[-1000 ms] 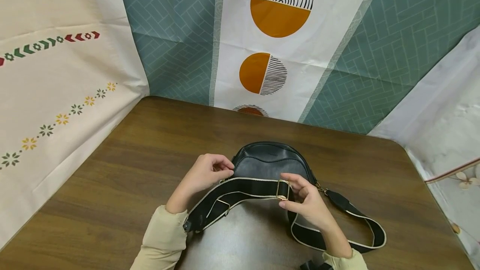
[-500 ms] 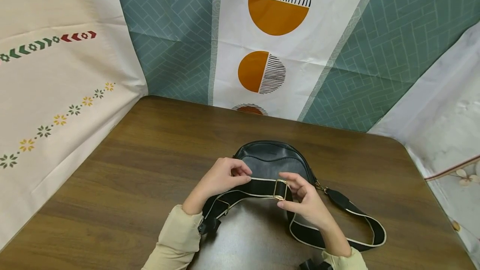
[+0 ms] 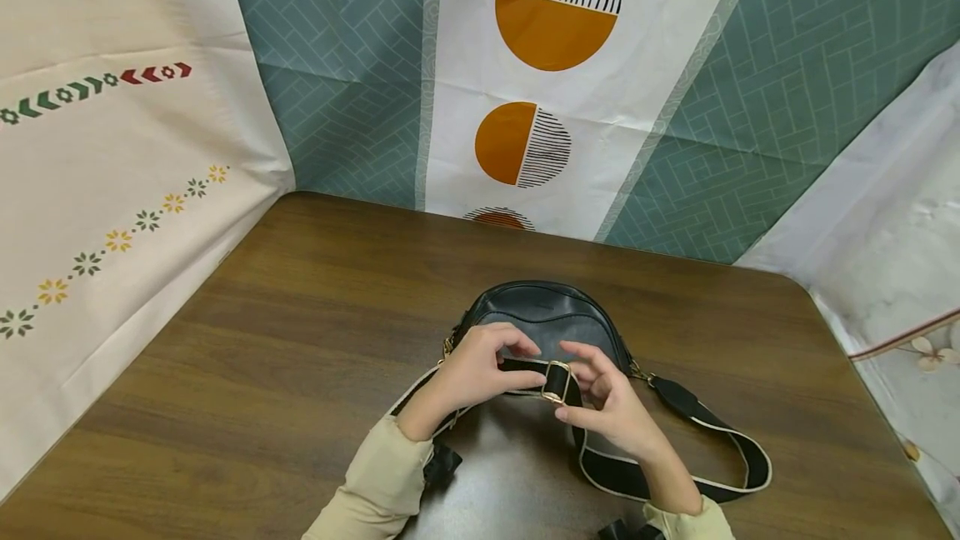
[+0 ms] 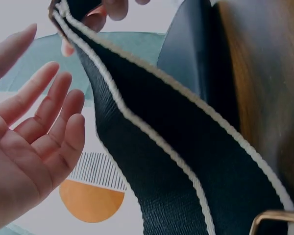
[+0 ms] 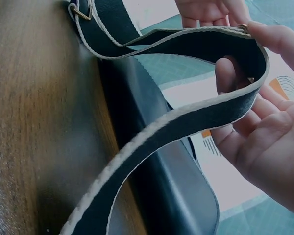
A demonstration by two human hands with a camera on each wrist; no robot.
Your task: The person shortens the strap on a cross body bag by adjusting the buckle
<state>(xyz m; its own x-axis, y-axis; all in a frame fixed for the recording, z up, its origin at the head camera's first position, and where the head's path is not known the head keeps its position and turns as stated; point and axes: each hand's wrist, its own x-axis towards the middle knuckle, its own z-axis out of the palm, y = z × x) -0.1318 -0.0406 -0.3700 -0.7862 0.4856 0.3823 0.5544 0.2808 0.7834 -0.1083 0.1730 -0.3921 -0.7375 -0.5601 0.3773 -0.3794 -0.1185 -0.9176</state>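
Strap [image 4: 171,112] webbing, black with pale corded edges, runs raised between two hands, on the near side of its bag. The right hand [image 3: 618,411] has thumb and fingers curled about it, pinching it by the edges next to a gold buckle [image 3: 554,397]. The left hand [image 3: 468,369] is just across the buckle; in the left wrist view its fingers are relaxed and apart, with nothing between them. That fingertip hold looks light, so the webbing could slip out if tugged unevenly. Leftward the band doubles over itself towards a second metal fitting [image 4: 272,215]; should those layers skew, they could bunch or jam in the buckle.

Farther out, the black bag [image 3: 555,332] rests on the wooden worktop [image 3: 315,298], close behind the strap. A gold clasp [image 3: 637,372] joins its right side to a strap end, which trails into a loose loop. A sharp pull could drag the bag along. Past the far edge hangs a printed cloth [image 3: 502,144].
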